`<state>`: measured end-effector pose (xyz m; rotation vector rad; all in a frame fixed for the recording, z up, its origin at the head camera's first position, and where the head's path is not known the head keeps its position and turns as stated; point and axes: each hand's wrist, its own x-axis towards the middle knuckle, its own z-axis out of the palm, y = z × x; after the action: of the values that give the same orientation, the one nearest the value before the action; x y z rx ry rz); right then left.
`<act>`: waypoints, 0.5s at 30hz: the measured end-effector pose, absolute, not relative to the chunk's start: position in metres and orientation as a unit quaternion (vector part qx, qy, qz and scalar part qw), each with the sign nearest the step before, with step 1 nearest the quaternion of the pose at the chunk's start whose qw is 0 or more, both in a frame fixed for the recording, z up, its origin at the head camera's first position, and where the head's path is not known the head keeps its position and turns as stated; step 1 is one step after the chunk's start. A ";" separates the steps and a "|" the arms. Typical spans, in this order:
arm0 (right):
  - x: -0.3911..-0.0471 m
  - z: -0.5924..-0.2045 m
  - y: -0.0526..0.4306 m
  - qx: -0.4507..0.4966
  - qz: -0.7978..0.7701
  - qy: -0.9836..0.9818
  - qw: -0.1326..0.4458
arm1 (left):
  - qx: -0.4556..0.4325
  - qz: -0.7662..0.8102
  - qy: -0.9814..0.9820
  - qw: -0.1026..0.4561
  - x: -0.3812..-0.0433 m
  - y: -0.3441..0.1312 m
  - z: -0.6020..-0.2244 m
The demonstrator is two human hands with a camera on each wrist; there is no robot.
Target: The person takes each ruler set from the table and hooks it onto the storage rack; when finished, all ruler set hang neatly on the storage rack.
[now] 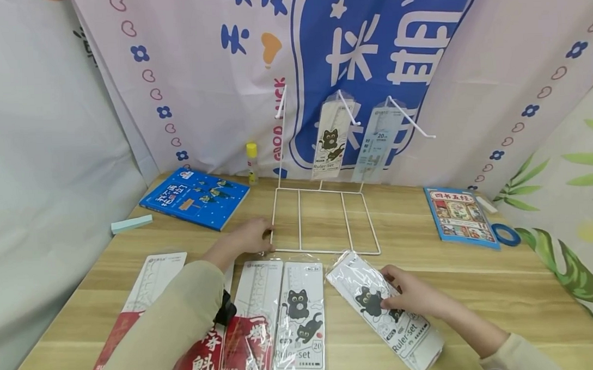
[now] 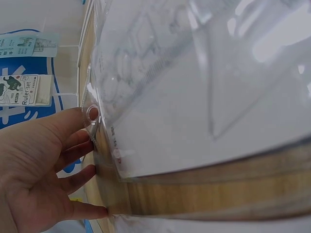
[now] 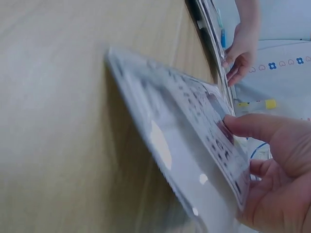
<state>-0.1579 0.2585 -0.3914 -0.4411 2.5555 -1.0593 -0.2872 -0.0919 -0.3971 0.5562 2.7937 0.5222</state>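
My right hand [image 1: 415,292] grips a ruler set [image 1: 384,312] with black cats on its card, thumb on top and fingers beneath. The pack lies aslant; in the right wrist view the ruler set [image 3: 180,131] is tilted over the wood. My left hand [image 1: 244,238] is at the front left corner of a white wire display rack [image 1: 323,251], fingers spread and loosely bent. In the left wrist view its fingertips [image 2: 90,114] come right at the hang hole of a clear ruler pack [image 2: 160,97]. Another cat ruler set [image 1: 300,315] lies between the hands.
From the rack's hooks hang a cat ruler set [image 1: 331,140] and a pale blue ruler pack [image 1: 378,141]. Red-and-white ruler packs [image 1: 247,328] lie at front left, partly under my left sleeve. Around stand or lie a blue book [image 1: 194,197], glue stick [image 1: 252,162], another book [image 1: 461,217] and blue tape [image 1: 506,235].
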 end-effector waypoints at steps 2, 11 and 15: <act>-0.159 -0.389 0.259 -0.155 -0.396 0.887 0.183 | 0.194 0.176 0.957 0.121 -0.288 -0.092 -0.397; -0.165 -0.380 0.265 -0.145 -0.451 0.858 0.202 | 0.189 0.173 0.959 0.125 -0.289 -0.091 -0.398; -0.169 -0.373 0.269 -0.145 -0.439 0.870 0.168 | 0.189 0.176 0.958 0.126 -0.289 -0.091 -0.398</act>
<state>-0.1686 0.2692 -0.3734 -0.4129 2.4755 -1.2496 -0.2888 -0.0913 -0.3980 0.5512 2.7898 0.5129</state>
